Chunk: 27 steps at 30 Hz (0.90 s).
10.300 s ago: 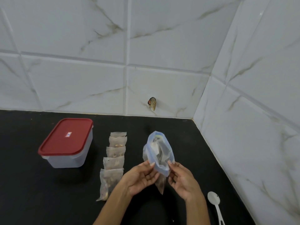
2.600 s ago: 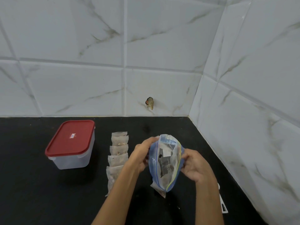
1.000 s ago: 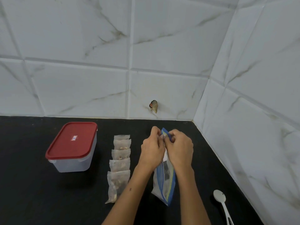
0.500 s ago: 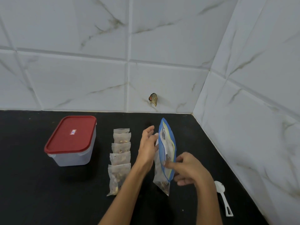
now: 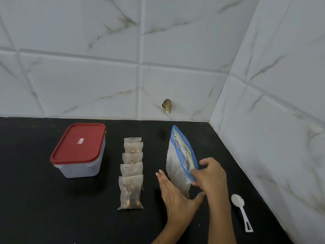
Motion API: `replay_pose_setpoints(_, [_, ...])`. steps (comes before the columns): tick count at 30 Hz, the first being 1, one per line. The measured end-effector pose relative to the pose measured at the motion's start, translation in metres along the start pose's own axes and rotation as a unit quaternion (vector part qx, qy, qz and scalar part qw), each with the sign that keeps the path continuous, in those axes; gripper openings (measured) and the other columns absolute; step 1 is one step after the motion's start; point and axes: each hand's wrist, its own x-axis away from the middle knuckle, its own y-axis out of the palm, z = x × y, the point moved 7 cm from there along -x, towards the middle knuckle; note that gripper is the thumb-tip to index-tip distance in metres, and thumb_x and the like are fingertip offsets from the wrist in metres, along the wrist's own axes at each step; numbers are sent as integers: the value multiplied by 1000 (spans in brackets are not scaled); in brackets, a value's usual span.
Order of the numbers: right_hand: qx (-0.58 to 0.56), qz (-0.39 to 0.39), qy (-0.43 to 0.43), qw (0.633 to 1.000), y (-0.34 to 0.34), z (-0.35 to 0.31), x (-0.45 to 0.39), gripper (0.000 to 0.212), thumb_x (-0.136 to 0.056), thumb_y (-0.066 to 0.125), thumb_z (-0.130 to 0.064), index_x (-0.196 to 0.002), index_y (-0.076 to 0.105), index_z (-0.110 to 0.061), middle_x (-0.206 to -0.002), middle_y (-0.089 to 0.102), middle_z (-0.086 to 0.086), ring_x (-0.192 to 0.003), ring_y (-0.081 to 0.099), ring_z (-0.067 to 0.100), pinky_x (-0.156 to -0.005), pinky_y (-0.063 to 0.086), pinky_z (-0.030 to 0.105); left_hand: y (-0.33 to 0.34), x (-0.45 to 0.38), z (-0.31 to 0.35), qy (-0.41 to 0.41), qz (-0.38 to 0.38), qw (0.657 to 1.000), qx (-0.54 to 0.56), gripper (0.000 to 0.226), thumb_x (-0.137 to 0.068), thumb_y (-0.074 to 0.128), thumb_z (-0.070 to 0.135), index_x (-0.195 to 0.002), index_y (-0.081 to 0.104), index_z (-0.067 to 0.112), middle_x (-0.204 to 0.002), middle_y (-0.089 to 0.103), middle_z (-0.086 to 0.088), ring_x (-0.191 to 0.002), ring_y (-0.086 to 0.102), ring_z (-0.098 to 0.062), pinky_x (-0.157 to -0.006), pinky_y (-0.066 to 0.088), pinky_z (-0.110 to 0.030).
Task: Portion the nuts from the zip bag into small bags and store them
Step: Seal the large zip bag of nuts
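The clear zip bag point(image 5: 178, 155) with a blue seal strip stands upright on the black counter point(image 5: 35, 217), a few nuts at its bottom. My right hand point(image 5: 212, 175) pinches the near end of its blue top edge. Beside the bag's lower left side, my left hand point(image 5: 175, 196) lies with straight fingers, thumb under the bag's base. Several small clear bags of nuts point(image 5: 131, 170) lie in an overlapping row to the left.
A clear plastic box with a shut red lid point(image 5: 79, 150) stands at the left. A white plastic spoon point(image 5: 241, 211) lies at the right near the tiled wall. Tiled walls close the back and the right side.
The zip bag's top has been pressed closed and the bag set down on the counter. My left hand has dropped from the bag's top to its base.
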Motion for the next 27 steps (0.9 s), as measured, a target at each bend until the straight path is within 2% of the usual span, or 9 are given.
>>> replay_pose_setpoints(4, [47, 56, -42, 996, -12, -7, 5, 21, -79, 73, -12, -92, 57, -18, -96, 68, 3, -77, 66, 12, -60, 52, 23, 20, -6, -8, 1, -17, 1000, -17, 135, -74, 80, 24, -125, -44, 43, -159, -16, 7, -147, -8, -10, -122, 9, -35])
replay_pose_setpoints(9, [109, 170, -98, 974, -31, -18, 14, 29, -90, 63, -18, -118, 61, -23, -109, 67, 1, -91, 64, 14, -62, 44, 18, 29, -3, -16, -3, 1, 998, -59, 121, -86, 66, 20, -122, -46, 47, -159, 0, 4, -147, 9, -11, -121, 19, -37])
replay_pose_setpoints(11, [107, 173, -130, 970, -31, -24, 14, 29, -93, 55, -15, -121, 61, -22, -111, 67, 0, -97, 63, 15, -58, 35, 12, 32, 9, -5, 5, -2, 1000, -5, 101, -87, 55, 34, -140, -31, 32, -160, 6, -3, -147, 14, -17, -120, 20, -38])
replay_pose_setpoints(14, [67, 180, -201, 960, -36, -31, 11, 30, -91, 50, -4, -112, 66, -19, -105, 67, -1, -97, 60, 18, -68, 37, 21, 16, 19, 5, -23, 0, 1000, -3, 117, -67, 70, 52, -152, -4, 20, -157, 11, 1, -145, 17, -18, -118, 19, -39])
replay_pose_setpoints(16, [-14, 175, -250, 952, -43, -30, 7, 28, -87, 53, 1, -99, 70, -19, -95, 68, -4, -92, 62, 17, -77, 45, 25, -6, 14, 6, -5, 19, 999, -26, 137, -53, 86, 48, -151, -8, 22, -157, 3, 5, -145, 9, -15, -117, 14, -42])
replay_pose_setpoints(19, [-121, 137, -255, 949, -58, -25, -1, 29, -88, 55, 1, -90, 66, -26, -85, 66, -14, -83, 61, 0, -72, 43, 9, -46, -13, 5, 48, 82, 994, -59, 153, -42, 92, 49, -151, -12, 21, -159, -3, 0, -147, 2, -18, -119, 10, -47])
replay_pose_setpoints(23, [-233, 74, -201, 948, -64, -11, -16, 21, -91, 56, -3, -93, 59, -25, -84, 66, -4, -78, 59, 2, -69, 42, 14, -59, -51, -5, 35, 14, 997, -63, 159, -30, 91, 55, -149, -10, 28, -155, 23, 0, -145, 19, -20, -117, 21, -49])
replay_pose_setpoints(25, [-259, 44, -171, 950, -61, -4, -23, 18, -91, 58, -5, -96, 57, -22, -87, 66, -1, -80, 60, 6, -68, 43, 15, -54, -58, -14, 34, -49, 997, -42, 144, -34, 92, 48, -148, 8, 27, -144, 40, 6, -136, 35, -17, -111, 36, -42])
replay_pose_setpoints(27, [-267, 47, -149, 951, -61, 5, -28, 17, -90, 59, -6, -101, 57, -19, -85, 65, 0, -83, 61, 9, -70, 45, 19, -49, -58, -21, 29, -98, 995, -8, 101, -45, 93, 33, -130, 40, 26, -123, 56, 13, -118, 53, -9, -93, 49, -26])
